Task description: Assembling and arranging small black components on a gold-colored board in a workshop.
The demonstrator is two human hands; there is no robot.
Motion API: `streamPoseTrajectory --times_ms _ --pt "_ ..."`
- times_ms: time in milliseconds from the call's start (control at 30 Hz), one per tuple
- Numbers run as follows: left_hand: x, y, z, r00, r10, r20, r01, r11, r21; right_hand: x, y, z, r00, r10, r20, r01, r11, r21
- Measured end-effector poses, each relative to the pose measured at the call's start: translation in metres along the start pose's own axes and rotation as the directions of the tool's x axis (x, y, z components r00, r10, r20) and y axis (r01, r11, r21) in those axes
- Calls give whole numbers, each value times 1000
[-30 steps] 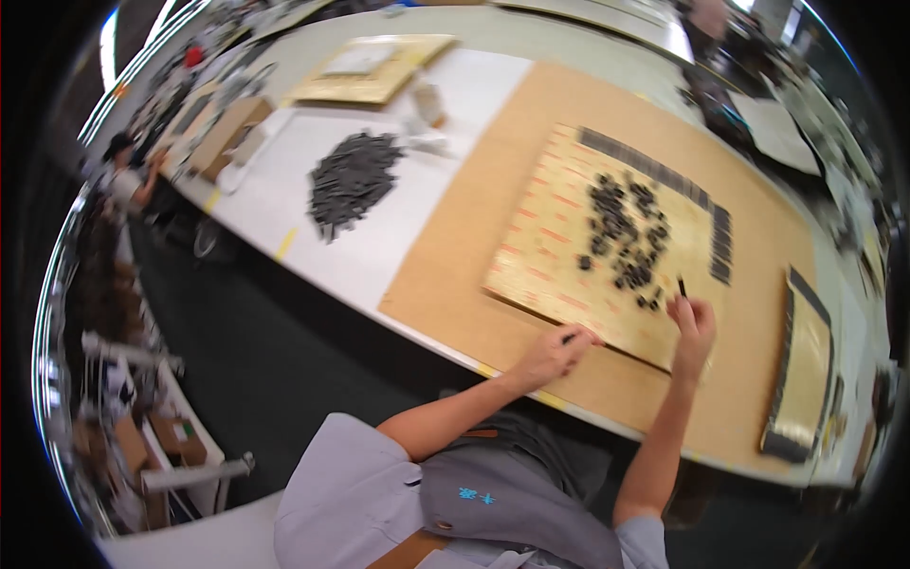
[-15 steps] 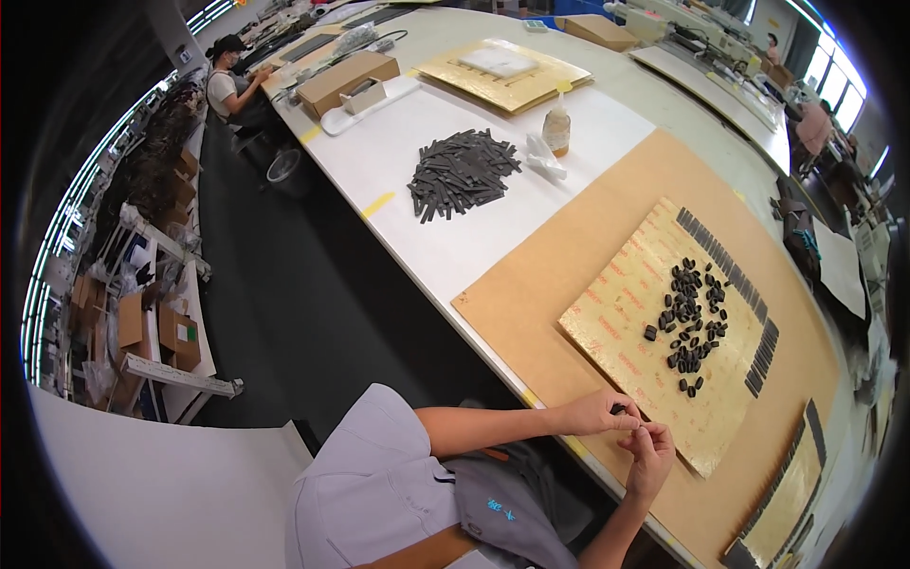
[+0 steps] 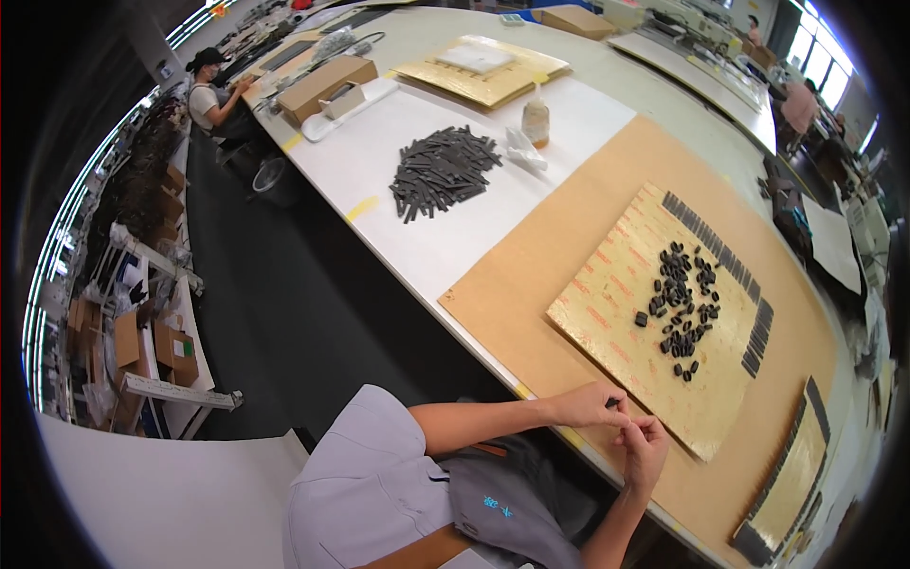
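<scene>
**Both hands pinching one small black part, lower centre of frame**

Left hand and right hand meet at the near edge of the brown board, fingertips touching. Small black part sits between the fingers of both hands; fingers pinched narrow on it. Can't tell which hand carries the load.

Just above the hands: yellow sheet lying flat on the board. Loose pile of black parts at its centre, right of frame centre. Rows of black parts line the sheet's upper right edge and its right edge.

Second yellow sheet at lower right, black strips along its edge.

On the white surface, upper centre: heap of dark strips, small bottle beside it. Another person seated at upper left, well apart.
</scene>
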State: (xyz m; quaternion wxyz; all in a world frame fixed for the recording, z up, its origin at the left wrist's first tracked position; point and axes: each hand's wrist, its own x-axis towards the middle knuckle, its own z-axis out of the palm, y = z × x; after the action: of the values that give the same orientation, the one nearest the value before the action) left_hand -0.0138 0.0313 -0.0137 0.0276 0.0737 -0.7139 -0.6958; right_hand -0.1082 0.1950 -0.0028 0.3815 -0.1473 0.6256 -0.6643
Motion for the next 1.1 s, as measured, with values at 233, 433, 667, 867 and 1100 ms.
streamPoseTrajectory --times_ms 233,433,667,867,1100 --pt "3 7 -24 988 -155 26 157 982 -104 15 -13 9 988 109 112 -118 990 75" --pt "13 12 -16 949 -284 138 301 945 -125 7 -8 1 990 115 85 -122 989 88" --pt "7 0 -6 967 -246 71 251 965 -77 0 0 3 996 79 49 -81 996 38" --pt "8 13 -14 933 -335 132 354 920 -166 3 1 3 993 93 75 -100 990 100" --pt "12 9 -12 943 -323 78 330 935 -128 5 0 -5 985 120 125 -137 980 141"
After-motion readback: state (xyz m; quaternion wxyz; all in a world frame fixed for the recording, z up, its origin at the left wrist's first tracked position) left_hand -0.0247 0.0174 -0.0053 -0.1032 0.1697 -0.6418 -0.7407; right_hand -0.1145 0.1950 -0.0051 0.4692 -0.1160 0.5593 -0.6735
